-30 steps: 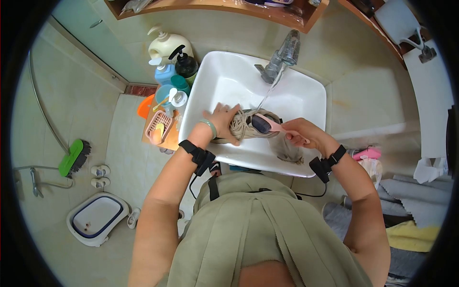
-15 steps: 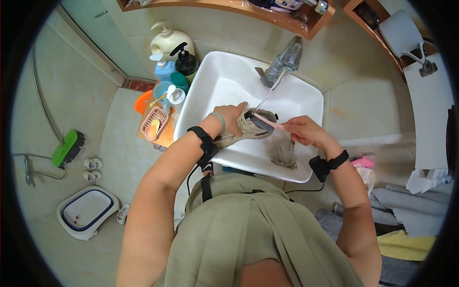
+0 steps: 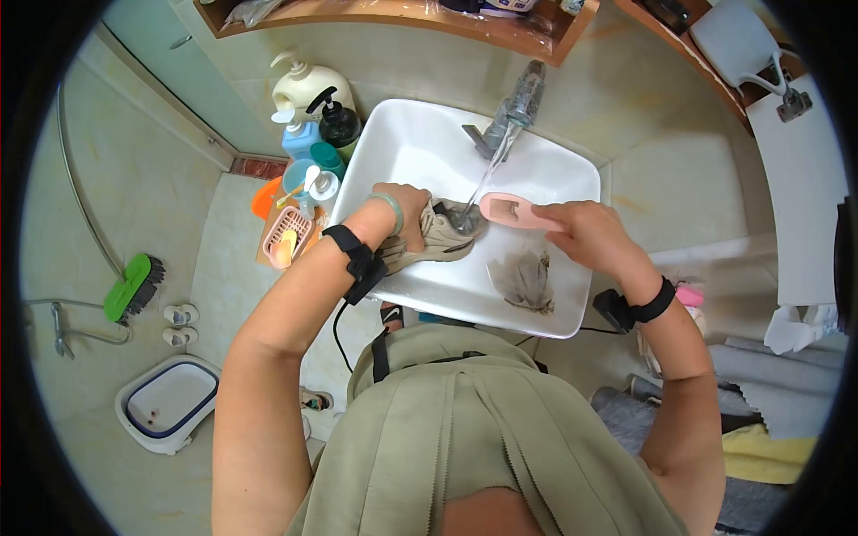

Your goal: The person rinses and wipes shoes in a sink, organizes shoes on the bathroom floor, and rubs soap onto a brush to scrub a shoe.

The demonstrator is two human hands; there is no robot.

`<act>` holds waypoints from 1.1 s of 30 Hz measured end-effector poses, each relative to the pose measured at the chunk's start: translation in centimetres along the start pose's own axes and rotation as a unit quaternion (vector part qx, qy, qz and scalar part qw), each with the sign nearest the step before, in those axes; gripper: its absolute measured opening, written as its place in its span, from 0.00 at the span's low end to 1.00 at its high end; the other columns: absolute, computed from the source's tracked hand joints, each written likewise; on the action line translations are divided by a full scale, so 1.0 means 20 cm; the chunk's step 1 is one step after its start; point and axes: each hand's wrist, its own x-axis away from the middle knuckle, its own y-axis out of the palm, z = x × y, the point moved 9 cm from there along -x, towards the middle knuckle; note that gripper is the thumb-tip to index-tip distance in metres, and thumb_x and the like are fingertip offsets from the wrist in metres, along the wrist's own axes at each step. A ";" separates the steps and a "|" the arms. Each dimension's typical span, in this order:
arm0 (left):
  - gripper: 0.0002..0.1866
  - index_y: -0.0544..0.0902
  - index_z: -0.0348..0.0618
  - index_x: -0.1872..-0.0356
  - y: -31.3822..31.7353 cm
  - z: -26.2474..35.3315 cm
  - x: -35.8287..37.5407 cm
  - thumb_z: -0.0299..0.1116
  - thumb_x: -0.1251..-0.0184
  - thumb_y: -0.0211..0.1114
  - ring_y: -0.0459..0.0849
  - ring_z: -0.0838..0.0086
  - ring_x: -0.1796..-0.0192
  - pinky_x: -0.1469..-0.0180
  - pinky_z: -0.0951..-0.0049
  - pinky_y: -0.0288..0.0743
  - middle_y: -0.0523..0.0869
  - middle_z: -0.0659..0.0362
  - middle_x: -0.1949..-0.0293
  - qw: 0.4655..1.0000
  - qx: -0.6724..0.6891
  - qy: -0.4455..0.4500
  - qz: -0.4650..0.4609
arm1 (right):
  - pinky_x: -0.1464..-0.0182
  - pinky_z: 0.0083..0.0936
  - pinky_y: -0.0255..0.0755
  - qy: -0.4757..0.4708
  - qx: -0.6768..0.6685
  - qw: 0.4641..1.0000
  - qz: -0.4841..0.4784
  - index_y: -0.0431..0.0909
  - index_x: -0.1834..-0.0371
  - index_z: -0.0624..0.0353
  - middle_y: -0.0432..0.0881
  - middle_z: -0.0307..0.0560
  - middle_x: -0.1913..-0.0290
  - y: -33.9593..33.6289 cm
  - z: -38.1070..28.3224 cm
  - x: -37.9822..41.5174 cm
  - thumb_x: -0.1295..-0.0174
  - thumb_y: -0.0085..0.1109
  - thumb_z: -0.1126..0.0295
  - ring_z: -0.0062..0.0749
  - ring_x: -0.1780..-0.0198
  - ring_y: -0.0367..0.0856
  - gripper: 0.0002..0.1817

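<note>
My left hand (image 3: 409, 213) grips a beige shoe (image 3: 438, 245) inside the white sink (image 3: 407, 121). Water runs from the metal faucet (image 3: 525, 94) into the opening of the shoe. In my right hand (image 3: 592, 234) is a pink brush (image 3: 511, 211), held by its handle with the flat back turned up. Its head is just right of the shoe, beside the stream. Below the brush, a murky grey patch (image 3: 520, 279) with dark streaks spreads over the basin floor.
Pump bottles, including a black one (image 3: 338, 125), crowd the sink's left side near a pink basket (image 3: 288, 234). A wooden shelf (image 3: 402, 22) overhangs the back. A green brush (image 3: 132, 288) and a white basin (image 3: 170, 402) are at the far left. Cloths (image 3: 769, 384) lie at the right.
The brush has come out of the shoe's opening, moved right and turned so its back shows. The shoe has shifted left, and the water stream now falls into it.
</note>
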 end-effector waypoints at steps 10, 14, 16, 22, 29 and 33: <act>0.37 0.79 0.52 0.49 -0.03 0.15 0.00 0.43 0.71 0.75 0.86 0.62 0.56 0.54 0.59 0.74 0.87 0.59 0.60 0.996 -0.086 0.009 0.000 | 0.68 0.32 0.72 -0.310 0.230 0.922 0.035 0.79 0.48 0.52 0.77 0.40 0.73 0.31 -0.33 -0.22 0.46 0.58 0.72 0.37 0.66 0.79 0.19; 0.25 0.79 0.53 0.55 0.01 0.18 -0.01 0.36 0.62 0.73 0.86 0.64 0.57 0.53 0.57 0.71 0.87 0.58 0.62 0.991 -0.123 0.007 0.048 | 0.72 0.32 0.72 -0.288 0.266 0.920 -0.005 0.75 0.44 0.56 0.78 0.44 0.71 0.34 -0.28 -0.23 0.41 0.53 0.70 0.38 0.68 0.80 0.20; 0.26 0.78 0.52 0.53 -0.01 0.14 0.01 0.35 0.59 0.73 0.86 0.63 0.56 0.52 0.57 0.70 0.86 0.58 0.60 0.992 -0.091 -0.005 0.093 | 0.72 0.33 0.72 -0.251 0.260 0.932 -0.040 0.74 0.43 0.57 0.78 0.46 0.71 0.35 -0.26 -0.18 0.39 0.51 0.70 0.40 0.70 0.80 0.20; 0.28 0.77 0.56 0.49 0.01 0.12 0.00 0.36 0.58 0.73 0.85 0.63 0.53 0.49 0.55 0.70 0.86 0.60 0.59 0.993 -0.063 -0.012 0.101 | 0.79 0.28 0.68 0.029 -0.050 0.967 -0.249 0.73 0.46 0.61 0.74 0.42 0.77 0.44 -0.20 -0.24 0.32 0.50 0.65 0.31 0.79 0.75 0.16; 0.30 0.78 0.62 0.46 0.04 0.09 -0.02 0.37 0.57 0.73 0.85 0.64 0.54 0.48 0.55 0.69 0.86 0.61 0.58 0.989 -0.046 -0.015 0.139 | 0.80 0.28 0.66 0.263 -0.578 0.715 -0.291 0.75 0.44 0.56 0.75 0.45 0.78 0.69 -0.07 -0.10 0.34 0.51 0.68 0.30 0.81 0.73 0.16; 0.27 0.80 0.62 0.49 0.05 0.11 -0.02 0.37 0.56 0.73 0.85 0.65 0.53 0.47 0.53 0.68 0.87 0.63 0.58 0.992 -0.068 -0.016 0.105 | 0.74 0.32 0.70 -0.138 0.167 0.965 -0.150 0.78 0.46 0.50 0.80 0.50 0.73 0.33 -0.29 -0.18 0.40 0.54 0.72 0.38 0.74 0.81 0.18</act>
